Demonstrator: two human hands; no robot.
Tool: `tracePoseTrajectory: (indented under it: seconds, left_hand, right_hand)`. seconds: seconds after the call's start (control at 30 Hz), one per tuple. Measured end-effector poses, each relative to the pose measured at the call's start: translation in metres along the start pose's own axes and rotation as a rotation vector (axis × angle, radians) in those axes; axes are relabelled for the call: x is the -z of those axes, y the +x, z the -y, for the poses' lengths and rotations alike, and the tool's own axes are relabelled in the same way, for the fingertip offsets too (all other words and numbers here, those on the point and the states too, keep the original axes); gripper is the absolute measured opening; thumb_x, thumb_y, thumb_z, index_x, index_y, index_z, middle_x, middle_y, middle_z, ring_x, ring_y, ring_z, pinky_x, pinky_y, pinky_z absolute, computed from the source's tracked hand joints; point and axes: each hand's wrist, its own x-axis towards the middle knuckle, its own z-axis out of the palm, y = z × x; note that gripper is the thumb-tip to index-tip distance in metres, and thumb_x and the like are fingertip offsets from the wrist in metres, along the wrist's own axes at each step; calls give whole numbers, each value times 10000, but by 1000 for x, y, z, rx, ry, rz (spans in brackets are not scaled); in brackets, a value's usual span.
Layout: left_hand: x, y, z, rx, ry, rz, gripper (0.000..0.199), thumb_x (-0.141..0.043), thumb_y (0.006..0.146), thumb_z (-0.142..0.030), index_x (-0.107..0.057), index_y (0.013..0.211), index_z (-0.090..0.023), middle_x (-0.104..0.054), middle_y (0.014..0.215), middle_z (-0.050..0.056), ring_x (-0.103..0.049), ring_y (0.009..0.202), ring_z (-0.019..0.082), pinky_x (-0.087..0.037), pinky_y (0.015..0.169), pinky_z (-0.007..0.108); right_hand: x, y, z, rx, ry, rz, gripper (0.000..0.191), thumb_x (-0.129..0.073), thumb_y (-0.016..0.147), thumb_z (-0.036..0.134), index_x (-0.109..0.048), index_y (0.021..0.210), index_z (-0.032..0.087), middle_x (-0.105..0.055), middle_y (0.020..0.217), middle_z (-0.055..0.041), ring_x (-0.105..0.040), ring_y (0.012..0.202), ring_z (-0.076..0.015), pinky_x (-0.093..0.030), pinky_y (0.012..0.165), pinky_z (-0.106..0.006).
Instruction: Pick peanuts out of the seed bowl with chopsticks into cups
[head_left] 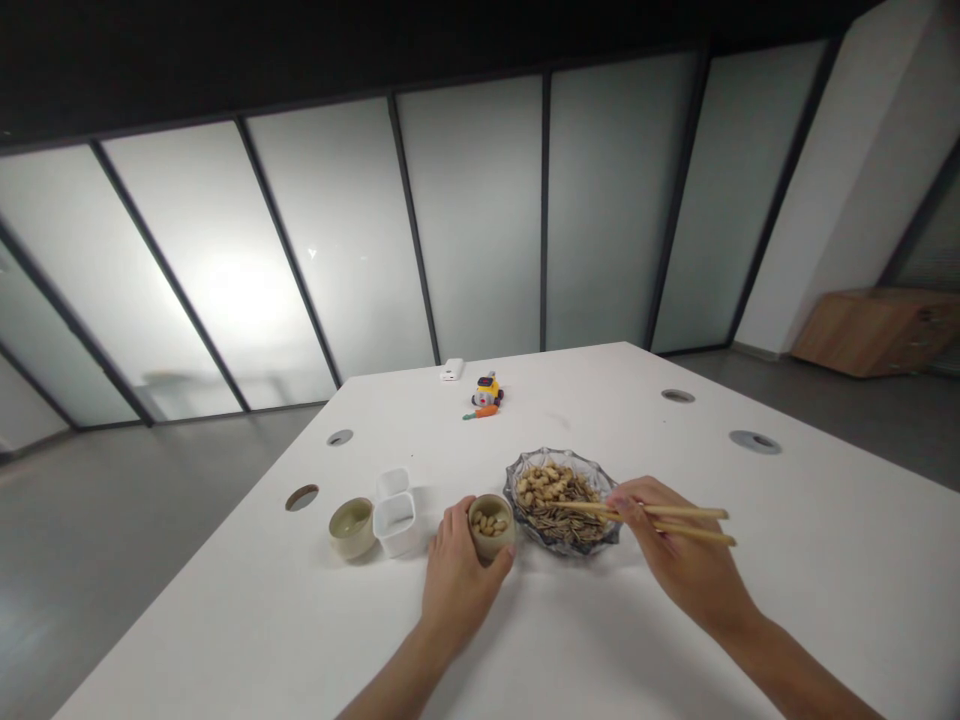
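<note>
My left hand (459, 565) wraps round a small beige cup (493, 548) that stands on the table. Several pale peanut kernels (489, 524) lie inside it. To its right, close by, sits a scalloped clear glass bowl (564, 545). Unshelled peanuts (547, 482) fill its left and back part, and dark striped sunflower seeds (574, 522) fill the front and right. My right hand (667, 540) grips a pair of wooden chopsticks (686, 512), whose tips reach over the bowl's contents. Whether anything is pinched between the tips is too small to tell.
Left of my left hand stand two white square containers (397, 530) and another beige cup (351, 532). Farther back are a yellow toy vehicle (487, 392), an orange-handled tool (484, 411) and a white box-like device (452, 370). Round holes (302, 497) pierce the white table (600, 640).
</note>
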Motion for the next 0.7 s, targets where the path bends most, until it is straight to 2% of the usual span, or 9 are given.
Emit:
tracePoseTrajectory:
  seconds: [0.27,0.47,0.7]
  left_hand:
    - [-1,1,1,-10,-12,2,645,-665,820,-397,-496,1409,-196,-609,1420,140,-577,1301,321,-419,1125,446]
    - [0,0,0,-5,-3,0,639,-676,817,-373,-498,1404,-196,-614,1414,141,-575,1309,321,-422,1128,449]
    - [-2,1,2,-15,-4,-3,639,-676,821,-379,-499,1407,-194,-612,1419,141,-576,1314,320,-422,1137,448]
  right_hand:
    - [-6,-4,-2,-20,88,70,339,-620,1041,491,-801,880,255,-767,876,-51,-741,783,-201,-613,723,-287]
    - [-7,-5,-4,-20,96,0,337,-645,1019,514,-813,888,252,-794,900,-62,-770,826,-225,-640,756,-313]
    - [-12,-6,-8,-42,103,-5,341,-657,1005,523,-819,892,245,-806,898,-68,-779,814,-228,-653,745,-316]
